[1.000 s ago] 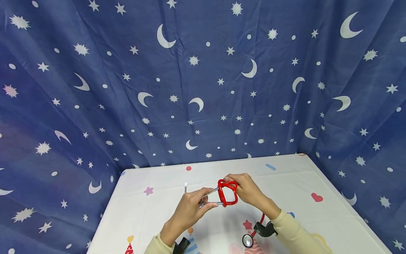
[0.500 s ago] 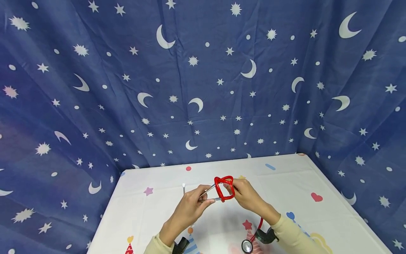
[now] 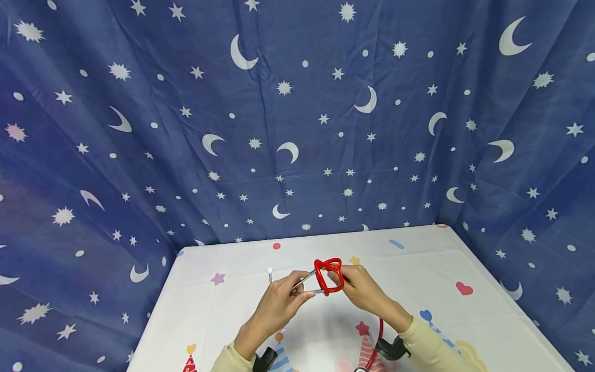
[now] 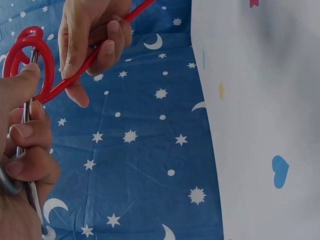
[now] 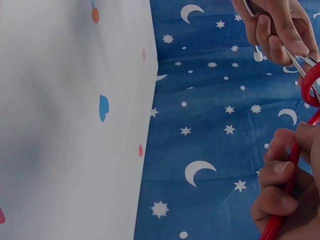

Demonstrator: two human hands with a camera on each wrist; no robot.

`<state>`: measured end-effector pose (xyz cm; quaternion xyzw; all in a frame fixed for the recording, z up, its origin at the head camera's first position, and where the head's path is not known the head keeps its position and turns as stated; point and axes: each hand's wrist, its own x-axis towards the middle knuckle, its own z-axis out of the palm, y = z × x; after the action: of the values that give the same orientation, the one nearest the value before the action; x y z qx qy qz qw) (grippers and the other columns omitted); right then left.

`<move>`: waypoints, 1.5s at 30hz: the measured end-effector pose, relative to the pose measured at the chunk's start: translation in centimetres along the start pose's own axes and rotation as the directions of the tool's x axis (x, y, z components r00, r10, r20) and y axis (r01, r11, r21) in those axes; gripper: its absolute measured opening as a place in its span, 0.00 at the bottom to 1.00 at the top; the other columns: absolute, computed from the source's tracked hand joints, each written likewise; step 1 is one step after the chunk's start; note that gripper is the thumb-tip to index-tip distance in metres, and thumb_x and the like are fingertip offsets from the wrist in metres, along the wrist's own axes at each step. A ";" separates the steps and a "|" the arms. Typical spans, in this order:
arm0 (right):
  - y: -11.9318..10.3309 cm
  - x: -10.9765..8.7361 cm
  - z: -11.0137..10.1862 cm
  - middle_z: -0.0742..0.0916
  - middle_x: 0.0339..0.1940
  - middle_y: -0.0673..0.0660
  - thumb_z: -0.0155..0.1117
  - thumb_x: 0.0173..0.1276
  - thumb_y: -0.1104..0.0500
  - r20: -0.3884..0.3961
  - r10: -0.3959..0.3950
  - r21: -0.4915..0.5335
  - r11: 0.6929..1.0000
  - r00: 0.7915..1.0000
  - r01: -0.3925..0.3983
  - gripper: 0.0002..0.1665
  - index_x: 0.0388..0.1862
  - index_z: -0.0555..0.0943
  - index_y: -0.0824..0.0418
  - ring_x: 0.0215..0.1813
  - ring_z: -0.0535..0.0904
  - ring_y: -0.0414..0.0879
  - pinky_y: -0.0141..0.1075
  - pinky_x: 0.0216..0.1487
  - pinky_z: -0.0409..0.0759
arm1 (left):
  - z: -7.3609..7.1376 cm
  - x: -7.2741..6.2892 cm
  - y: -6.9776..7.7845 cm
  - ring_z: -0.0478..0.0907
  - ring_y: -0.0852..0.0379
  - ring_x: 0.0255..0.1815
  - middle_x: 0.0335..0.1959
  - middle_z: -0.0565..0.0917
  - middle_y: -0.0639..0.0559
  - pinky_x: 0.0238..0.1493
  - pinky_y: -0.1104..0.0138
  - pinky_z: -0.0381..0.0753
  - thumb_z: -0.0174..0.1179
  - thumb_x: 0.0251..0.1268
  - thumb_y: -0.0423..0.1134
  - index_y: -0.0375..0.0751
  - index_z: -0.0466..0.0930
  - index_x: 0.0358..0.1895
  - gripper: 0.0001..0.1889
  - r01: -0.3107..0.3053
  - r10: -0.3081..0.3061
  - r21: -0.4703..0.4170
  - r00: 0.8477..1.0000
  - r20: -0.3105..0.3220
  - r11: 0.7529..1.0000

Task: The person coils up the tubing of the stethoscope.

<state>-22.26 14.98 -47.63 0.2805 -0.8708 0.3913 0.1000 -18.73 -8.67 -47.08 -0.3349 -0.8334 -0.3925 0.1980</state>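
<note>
In the head view, a stethoscope with red tubing (image 3: 321, 279) is held up over the table by both hands. Its tubing is wound into a loop around the metal ear tubes. The left hand (image 3: 275, 304) grips those ear tubes (image 4: 28, 112), and one white ear tip (image 3: 270, 270) pokes out beyond the knuckles. On the other side the right hand (image 3: 364, 290) pinches the red tubing right at the loop; its fingers (image 5: 275, 202) curl round the tube in the right wrist view. The tubing hangs below the right wrist to the chest piece (image 3: 360, 369), partly cut off by the frame edge.
A white cloth with coloured party prints covers the table (image 3: 223, 310). Behind it and at both sides hangs a blue curtain (image 3: 297, 129) with moons and stars. Black camera straps (image 3: 392, 349) sit on the wrists.
The right hand and the red loop have shifted slightly left and tilted, then stayed nearly still. The chest piece has sunk toward the bottom edge. The left hand keeps its grip.
</note>
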 end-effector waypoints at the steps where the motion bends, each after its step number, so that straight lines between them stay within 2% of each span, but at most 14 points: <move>1: 0.0 0.0 0.0 0.70 0.16 0.41 0.63 0.70 0.49 0.004 0.005 -0.002 1.000 1.000 -0.005 0.18 0.21 0.74 0.52 0.22 0.62 0.33 0.26 0.23 0.67 | 0.0 0.0 -0.1 0.65 0.74 0.23 0.24 0.73 0.60 0.26 0.81 0.72 0.67 0.63 0.44 0.41 0.77 0.54 0.19 0.000 0.000 0.002 1.000 -0.003 1.000; 4: 0.1 0.0 0.1 0.74 0.16 0.44 0.60 0.72 0.49 0.028 0.011 0.003 1.000 1.000 -0.011 0.16 0.25 0.76 0.52 0.22 0.63 0.32 0.26 0.22 0.68 | -0.1 0.2 -0.2 0.65 0.74 0.23 0.24 0.73 0.60 0.25 0.81 0.71 0.67 0.62 0.43 0.42 0.77 0.53 0.18 0.002 -0.002 0.003 1.000 -0.026 1.000; 7: 0.1 -0.2 0.3 0.77 0.19 0.47 0.59 0.73 0.53 0.056 0.007 0.009 1.000 0.998 -0.007 0.10 0.33 0.79 0.55 0.22 0.65 0.31 0.26 0.22 0.69 | -0.2 0.3 -0.4 0.63 0.74 0.22 0.23 0.72 0.60 0.24 0.81 0.69 0.67 0.62 0.42 0.43 0.77 0.53 0.18 0.007 -0.007 0.003 0.998 -0.054 1.000; 11: 0.2 -0.6 0.4 0.76 0.19 0.45 0.58 0.74 0.57 0.080 0.000 0.010 1.000 0.997 -0.001 0.05 0.40 0.79 0.56 0.22 0.65 0.30 0.26 0.23 0.69 | -0.5 0.4 -0.7 0.62 0.75 0.21 0.23 0.72 0.61 0.22 0.80 0.67 0.67 0.62 0.42 0.43 0.77 0.52 0.17 0.026 -0.026 -0.001 0.997 -0.068 1.000; 16: 0.2 -1.0 0.6 0.75 0.19 0.43 0.55 0.76 0.52 0.121 0.005 0.007 1.000 0.993 -0.006 0.11 0.45 0.81 0.56 0.21 0.64 0.29 0.26 0.23 0.68 | -0.7 0.2 -1.0 0.62 0.74 0.21 0.23 0.72 0.62 0.21 0.78 0.68 0.67 0.62 0.41 0.43 0.77 0.52 0.17 0.071 -0.072 -0.007 0.993 -0.090 0.997; 21: 0.1 -1.5 0.7 0.75 0.19 0.43 0.55 0.76 0.52 0.145 0.039 -0.001 0.999 0.989 -0.039 0.15 0.54 0.81 0.57 0.20 0.64 0.29 0.25 0.22 0.68 | -0.7 0.1 -1.5 0.63 0.74 0.22 0.23 0.73 0.62 0.22 0.78 0.68 0.68 0.61 0.41 0.43 0.77 0.51 0.17 0.086 -0.085 0.008 0.991 -0.103 0.996; 30: -0.1 -2.0 1.0 0.79 0.19 0.49 0.54 0.76 0.47 0.194 0.077 0.007 0.997 0.978 -0.080 0.18 0.52 0.82 0.56 0.21 0.65 0.29 0.25 0.23 0.70 | -0.5 -0.5 -2.2 0.61 0.74 0.21 0.21 0.72 0.63 0.21 0.78 0.65 0.68 0.61 0.42 0.44 0.78 0.50 0.16 0.105 -0.100 0.036 0.987 -0.125 0.994; 36: 0.1 -2.1 1.0 0.75 0.20 0.41 0.54 0.75 0.43 0.197 0.086 0.004 0.996 0.976 -0.089 0.22 0.55 0.82 0.56 0.21 0.66 0.29 0.25 0.23 0.71 | -0.4 -0.5 -2.4 0.60 0.75 0.21 0.22 0.70 0.65 0.21 0.78 0.65 0.68 0.62 0.43 0.46 0.78 0.50 0.16 0.148 -0.145 0.024 0.985 -0.088 0.989; 39: 0.2 -2.1 0.9 0.74 0.20 0.39 0.53 0.75 0.42 0.192 0.082 -0.002 0.997 0.978 -0.083 0.24 0.55 0.82 0.57 0.21 0.66 0.29 0.25 0.23 0.71 | -0.4 -0.5 -2.5 0.61 0.75 0.21 0.22 0.70 0.67 0.22 0.78 0.65 0.68 0.62 0.43 0.46 0.77 0.51 0.16 0.174 -0.172 0.031 0.983 -0.066 0.984; 45: 0.2 -2.4 1.0 0.74 0.20 0.39 0.54 0.75 0.43 0.198 0.092 -0.018 0.996 0.976 -0.090 0.24 0.55 0.82 0.59 0.22 0.66 0.28 0.25 0.23 0.70 | -0.1 -0.6 -2.6 0.61 0.74 0.20 0.22 0.69 0.68 0.21 0.77 0.66 0.69 0.60 0.42 0.45 0.78 0.51 0.17 0.213 -0.211 0.030 0.976 -0.062 0.977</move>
<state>-20.30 15.32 -49.40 0.2774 -0.8901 0.3617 -0.0041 -20.18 -10.18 -48.77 -0.2287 -0.8652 -0.4058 0.1854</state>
